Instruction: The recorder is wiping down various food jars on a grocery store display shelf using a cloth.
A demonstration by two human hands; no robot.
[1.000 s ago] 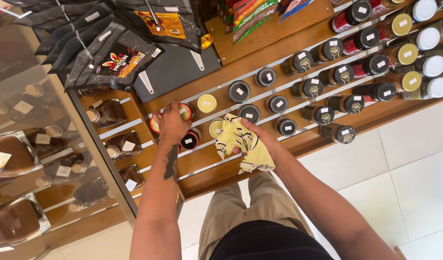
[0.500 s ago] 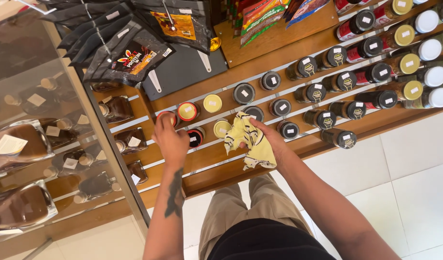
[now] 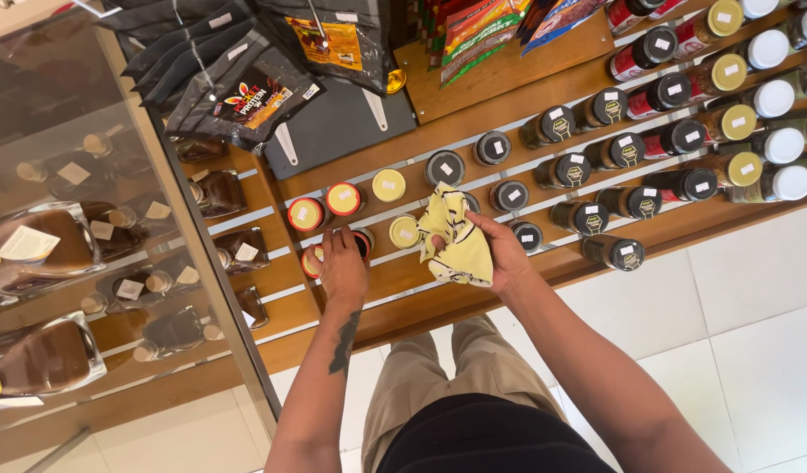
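My left hand (image 3: 342, 263) gripped a red-lidded jar (image 3: 314, 260) on the wooden shelf (image 3: 596, 241), seemingly closed around it. My right hand (image 3: 500, 254) clutched a yellow cloth (image 3: 456, 241) just beside.

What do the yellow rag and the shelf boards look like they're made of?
The yellow rag in the right hand looks like soft woven cloth: it crumples and folds, with a matte surface. The shelf boards look like brown wood or wood veneer, smooth with a slight sheen.
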